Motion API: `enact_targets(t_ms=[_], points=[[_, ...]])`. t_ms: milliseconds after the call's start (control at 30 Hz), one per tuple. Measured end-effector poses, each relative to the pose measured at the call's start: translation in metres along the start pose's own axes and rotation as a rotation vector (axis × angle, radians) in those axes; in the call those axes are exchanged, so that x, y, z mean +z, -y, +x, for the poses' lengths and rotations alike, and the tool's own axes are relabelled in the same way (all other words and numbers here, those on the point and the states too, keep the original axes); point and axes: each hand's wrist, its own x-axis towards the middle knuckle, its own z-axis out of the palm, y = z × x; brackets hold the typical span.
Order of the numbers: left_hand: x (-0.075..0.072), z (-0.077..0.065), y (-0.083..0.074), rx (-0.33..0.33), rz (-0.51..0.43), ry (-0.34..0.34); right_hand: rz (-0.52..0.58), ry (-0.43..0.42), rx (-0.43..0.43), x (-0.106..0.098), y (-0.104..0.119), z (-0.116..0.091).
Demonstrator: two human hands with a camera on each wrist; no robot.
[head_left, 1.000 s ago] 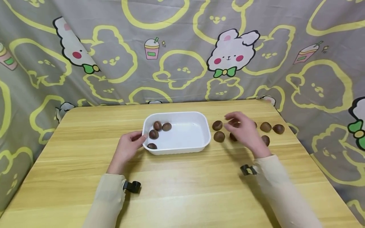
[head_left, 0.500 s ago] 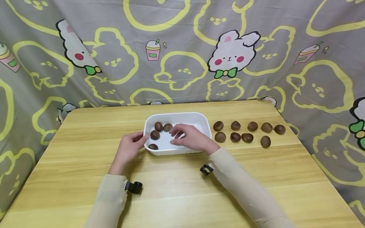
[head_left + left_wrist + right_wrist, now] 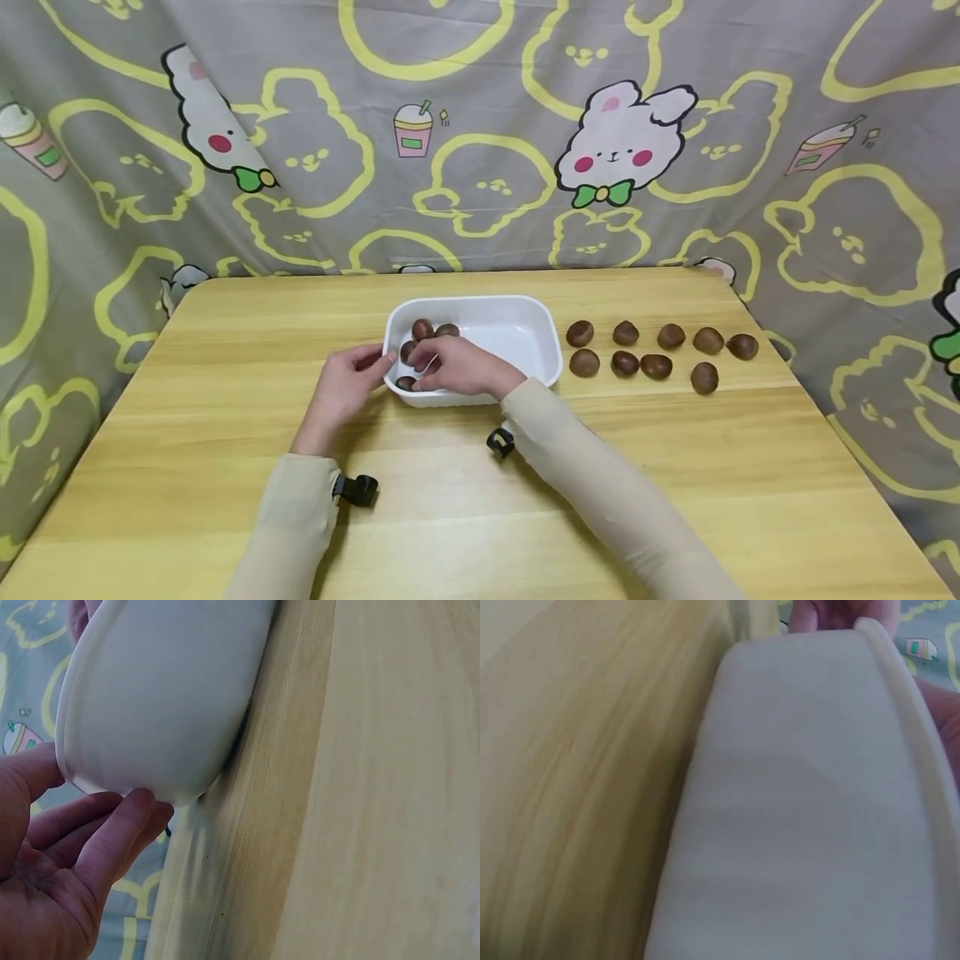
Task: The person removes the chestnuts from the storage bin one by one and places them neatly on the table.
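A white plastic tray [image 3: 517,342] stands on the table with several brown chestnuts [image 3: 422,330] at its left end. My left hand [image 3: 347,385] holds the tray's left end; in the left wrist view its thumb [image 3: 37,769] is at the rim and its fingers [image 3: 120,832] touch the outer wall. Inside the tray, my right hand [image 3: 461,367] reaches to the left end, thumb and fingers apart, with fingertips beside the chestnuts. No chestnut shows within its grasp. In the right wrist view the tray wall [image 3: 802,795] hides most of this hand.
Right of the tray, several chestnuts [image 3: 626,363] lie on the wooden table [image 3: 450,500] in two rough rows. A patterned curtain [image 3: 495,108] hangs behind the table and along its sides.
My right hand has moved left, from above the chestnuts on the table into the tray and on to its left end. The left hand stays on the tray.
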Motion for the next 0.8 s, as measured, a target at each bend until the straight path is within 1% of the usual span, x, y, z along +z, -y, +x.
enact_targets(t_ms=[100, 333, 600, 800], points=[[0.001, 0.002, 0.0, 0.01, 0.006, 0.008, 0.008, 0.013, 0.002, 0.003, 0.0, 0.005], [0.001, 0.001, 0.0, 0.016, 0.009, -0.006, 0.095, 0.065, -0.023, 0.01, -0.003, 0.016], [0.001, 0.002, 0.0, 0.005, 0.005, -0.007, 0.051, 0.085, -0.04, 0.01, -0.003, 0.02], [0.001, 0.002, 0.001, -0.001, 0.002, -0.005, 0.022, 0.077, -0.043, 0.01, -0.004, 0.02]])
